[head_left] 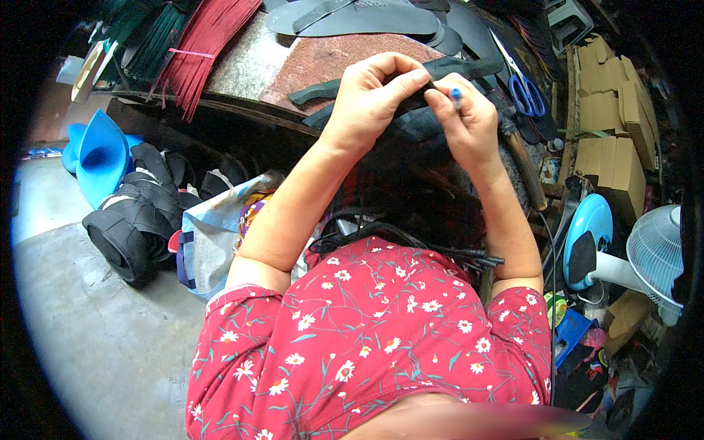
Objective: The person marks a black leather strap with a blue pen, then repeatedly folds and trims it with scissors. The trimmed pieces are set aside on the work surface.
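Note:
Over the near edge of the work table, my two hands meet, their fingertips almost touching. My left hand (375,94) is closed in a pinch on something small and dark, mostly hidden by the fingers. My right hand (467,121) is closed around a pen (456,95), its blue end showing above the fingers, and its thumb and forefinger meet the same dark piece. Behind and below the hands lie black strips of material (315,93). Several thin black cords (381,224) rest on my lap.
Black sole-shaped pieces (359,20) and red strips tied in a bundle (209,55) are on the table. Blue-handled scissors (524,95) lie at right, with a wooden handle (524,165) nearer. A fan (653,253) and cardboard boxes (609,161) stand right; black rolls (128,235) left.

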